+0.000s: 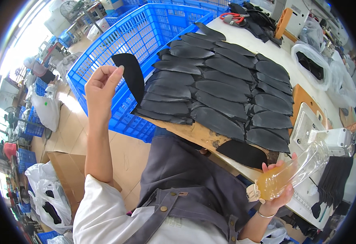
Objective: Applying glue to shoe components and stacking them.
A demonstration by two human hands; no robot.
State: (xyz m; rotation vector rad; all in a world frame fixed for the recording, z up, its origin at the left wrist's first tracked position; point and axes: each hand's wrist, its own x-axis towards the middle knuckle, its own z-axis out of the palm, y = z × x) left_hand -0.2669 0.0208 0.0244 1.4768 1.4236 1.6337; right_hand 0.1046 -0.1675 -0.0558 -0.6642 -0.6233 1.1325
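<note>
My left hand (101, 87) is raised at the left and pinches one black curved leather piece (131, 75) by its edge, over the blue crate. My right hand (278, 185) at the lower right grips a clear plastic bottle (295, 171) lying on its side, part filled with amber liquid. Many matching black leather pieces (222, 91) lie in overlapping rows on the work table (194, 132) between the hands. One more black piece (243, 153) lies at the table's near edge, close to the bottle.
A large blue plastic crate (139, 36) stands left of the table. A white sewing machine (314, 130) sits at the right, with clear plastic bags (314, 67) behind it. Red-handled scissors (232, 17) lie at the far end. White bags (50, 199) and small blue crates stand on the floor.
</note>
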